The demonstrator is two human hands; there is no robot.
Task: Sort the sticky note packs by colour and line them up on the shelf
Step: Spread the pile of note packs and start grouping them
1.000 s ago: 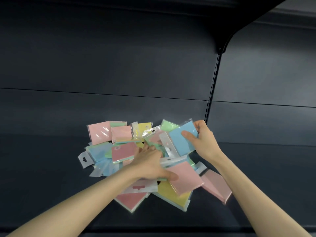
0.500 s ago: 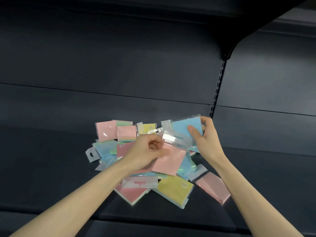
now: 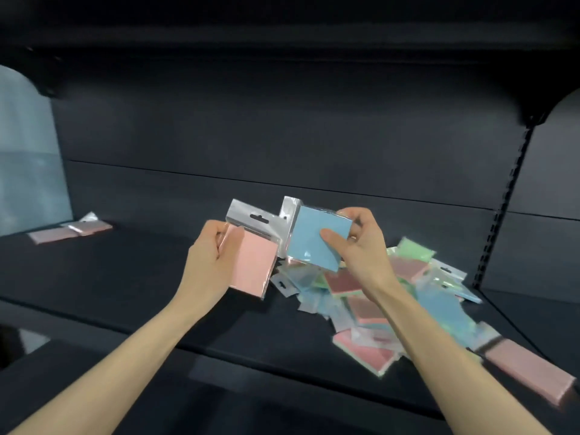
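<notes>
A person sorted sticky note packs at a dark shelf (image 3: 157, 287), where a jumbled heap of packs (image 3: 370, 296) in pink, blue and green lay loose toward the right side. Far to the left, at the back of the same shelf, a short pink row (image 3: 70, 230) of two or so packs had been begun; the blur made the count uncertain.

The left hand (image 3: 207, 259) was closed on a pink pack (image 3: 252, 268), thumb across its face, and the right hand (image 3: 351, 243) gripped a blue pack (image 3: 317, 240) by its edges, both held up above the shelf just left of the heap and nearly touching each other.

The step in hand appeared to be carrying the pink pack across to join the pink row. Done well, it would be laid flat, squared against its neighbour with the hanger tab facing the same way, while the blue pack opened its own line well apart so the colours did not run together.

Each pack was a flat coloured pad in a clear, glossy sleeve topped by a silvery hanger tab (image 3: 254, 218) with a punched slot. The film looked slippery, so a grip on the pad itself seemed safer than on the tab.
</notes>
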